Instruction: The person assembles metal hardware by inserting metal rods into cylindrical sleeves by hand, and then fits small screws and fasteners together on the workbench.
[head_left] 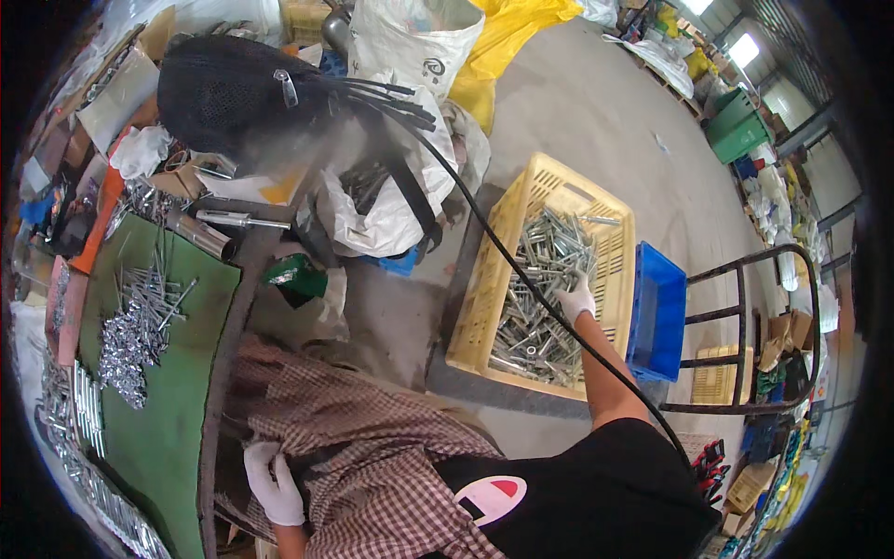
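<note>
My right hand [576, 298], in a white glove, reaches into a yellow plastic crate [462, 347] and touches the heap of metal bolts with sleeves [549, 250]. Its visible fingers are apart, and their tips are partly lost among the bolts. Low on the left, my left hand [274, 486], also gloved in white, hangs beside a checked apron [372, 447] near the edge of the green-topped table [172, 456]. Those fingers are curled in, with no object showing between them. A loose pile of shiny bolts and small metal parts [135, 345] lies on that table.
A blue bin [657, 312] stands right of the crate, beside a black metal trolley handle [740, 321]. A black cable [494, 233] crosses in front of the crate. White sacks [372, 219] and a black fan-like mesh housing [233, 98] are at the upper left. Metal tubes line the table's left edge.
</note>
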Action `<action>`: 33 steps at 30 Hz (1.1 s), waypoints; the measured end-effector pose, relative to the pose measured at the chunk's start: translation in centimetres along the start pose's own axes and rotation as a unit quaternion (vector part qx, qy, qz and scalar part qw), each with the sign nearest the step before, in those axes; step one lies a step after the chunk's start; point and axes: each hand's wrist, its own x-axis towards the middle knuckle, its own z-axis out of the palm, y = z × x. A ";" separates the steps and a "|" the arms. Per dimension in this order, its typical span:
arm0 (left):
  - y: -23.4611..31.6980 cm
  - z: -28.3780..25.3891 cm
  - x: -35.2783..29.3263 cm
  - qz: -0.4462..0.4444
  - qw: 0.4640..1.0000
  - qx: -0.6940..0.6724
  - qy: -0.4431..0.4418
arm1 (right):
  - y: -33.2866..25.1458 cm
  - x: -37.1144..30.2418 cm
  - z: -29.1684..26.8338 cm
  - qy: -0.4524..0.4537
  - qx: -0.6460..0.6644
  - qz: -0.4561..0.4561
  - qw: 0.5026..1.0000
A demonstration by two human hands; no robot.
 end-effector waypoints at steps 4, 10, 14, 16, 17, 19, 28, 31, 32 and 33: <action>0.1 0.4 0.2 -0.059 0.997 -0.050 -0.014 | -3.9 -0.9 1.2 0.026 -0.076 0.060 0.995; -1.2 0.1 -1.0 -0.059 0.998 0.008 -0.024 | -5.0 -0.2 -0.5 -0.033 -0.203 0.058 0.977; -0.7 0.9 -1.0 -0.060 0.998 -0.003 -0.016 | -1.5 3.1 -0.1 -0.097 -0.200 0.023 0.975; -0.1 0.9 -1.1 -0.083 0.996 -0.025 -0.024 | -3.8 1.9 -0.7 -0.141 -0.201 0.020 0.969; -0.2 0.9 -1.3 -0.087 0.996 -0.024 -0.019 | -5.1 1.2 -0.7 -0.182 -0.201 0.019 0.962; -0.4 1.2 -1.1 -0.060 0.998 -0.014 -0.015 | -5.9 0.2 -0.4 -0.146 -0.214 0.014 0.966; 0.1 0.6 -0.4 0.005 1.000 -0.005 0.005 | -3.9 -1.9 2.2 0.066 -0.017 0.048 0.997; 0.5 -0.7 0.0 -0.087 0.988 -0.119 -0.036 | -2.9 -1.6 1.1 0.134 0.182 0.021 0.974; 0.0 -0.6 0.3 -0.021 0.993 -0.119 -0.019 | -2.7 -0.7 0.2 0.136 0.261 -0.003 0.956; 0.2 -0.9 0.5 -0.019 0.992 -0.119 -0.022 | -2.7 -0.1 -0.8 0.137 0.336 -0.027 0.931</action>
